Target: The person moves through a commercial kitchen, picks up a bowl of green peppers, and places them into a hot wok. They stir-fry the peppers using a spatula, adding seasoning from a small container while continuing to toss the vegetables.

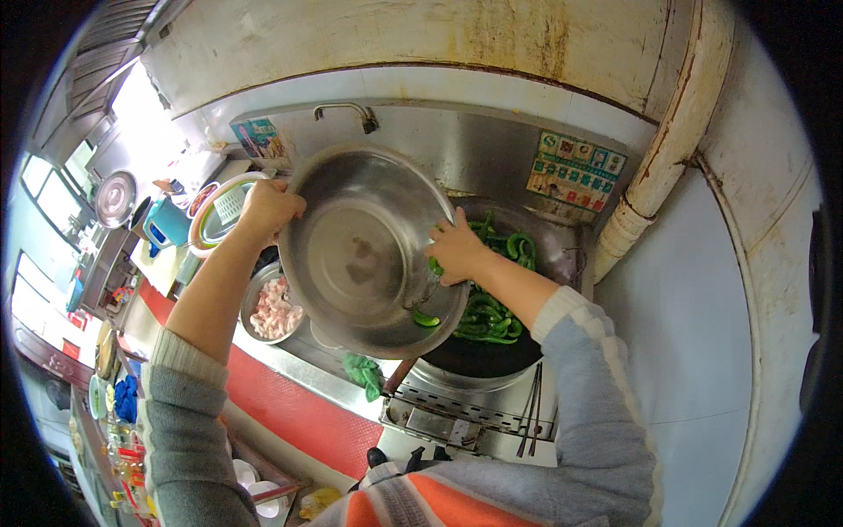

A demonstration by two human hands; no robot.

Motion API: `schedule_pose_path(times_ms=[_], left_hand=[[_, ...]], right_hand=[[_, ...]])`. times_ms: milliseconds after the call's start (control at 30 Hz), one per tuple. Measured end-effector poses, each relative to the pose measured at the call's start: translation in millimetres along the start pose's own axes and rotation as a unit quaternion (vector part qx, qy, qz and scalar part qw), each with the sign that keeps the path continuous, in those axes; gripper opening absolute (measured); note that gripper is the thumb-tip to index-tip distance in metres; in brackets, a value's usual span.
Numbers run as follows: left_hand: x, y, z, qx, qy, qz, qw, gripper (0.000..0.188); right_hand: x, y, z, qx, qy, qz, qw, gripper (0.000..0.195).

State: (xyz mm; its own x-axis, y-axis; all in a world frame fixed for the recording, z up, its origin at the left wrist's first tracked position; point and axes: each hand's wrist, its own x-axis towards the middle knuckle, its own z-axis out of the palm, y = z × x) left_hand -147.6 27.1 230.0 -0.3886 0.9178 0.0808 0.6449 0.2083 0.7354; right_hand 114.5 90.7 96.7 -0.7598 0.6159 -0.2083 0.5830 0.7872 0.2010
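My left hand (267,209) grips the left rim of a large stainless steel basin (336,257), which is tilted beside and partly over a wok (494,359). One green pepper (426,319) and a little water lie near the basin's lower right wall. My right hand (458,249) reaches over the basin's right side with its fingers inside. Another green piece (435,266) shows beneath those fingers; whether they grip it is unclear. In the wok lies a heap of green peppers (490,316), partly hidden by my right arm and the basin.
A bowl of cut raw meat (275,311) stands left of the basin. Near the stove's front edge are a green cloth (362,375), a wooden handle (400,375) and chopsticks (530,408). Behind rise a faucet (348,113) and a steel backsplash (474,151); a pipe (665,132) runs at right.
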Motion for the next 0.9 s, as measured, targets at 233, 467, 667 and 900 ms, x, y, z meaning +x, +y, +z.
schedule_pose_path(times_ms=[233, 467, 667, 900], left_hand=[[6.4, 4.1, -1.5, 0.062, 0.014, -0.022, 0.998, 0.012], [15.9, -2.2, -0.9, 0.032, 0.022, -0.021, 0.999, 0.016], [10.8, -3.6, -6.0, 0.027, 0.047, -0.047, 0.997, 0.017], [10.1, -33.6, -42.8, -0.121, 0.068, -0.077, 0.987, 0.015]], right_hand=[[-43.6, 32.7, 58.3, 0.002, 0.065, 0.207, 0.976, 0.043], [-14.1, -56.4, 17.7, 0.186, 0.177, 0.02, 0.966, 0.027], [-0.4, -30.7, 31.8, 0.116, 0.101, 0.062, 0.986, 0.015], [-66.8, 44.5, 81.8, 0.199, 0.059, 0.295, 0.933, 0.019]])
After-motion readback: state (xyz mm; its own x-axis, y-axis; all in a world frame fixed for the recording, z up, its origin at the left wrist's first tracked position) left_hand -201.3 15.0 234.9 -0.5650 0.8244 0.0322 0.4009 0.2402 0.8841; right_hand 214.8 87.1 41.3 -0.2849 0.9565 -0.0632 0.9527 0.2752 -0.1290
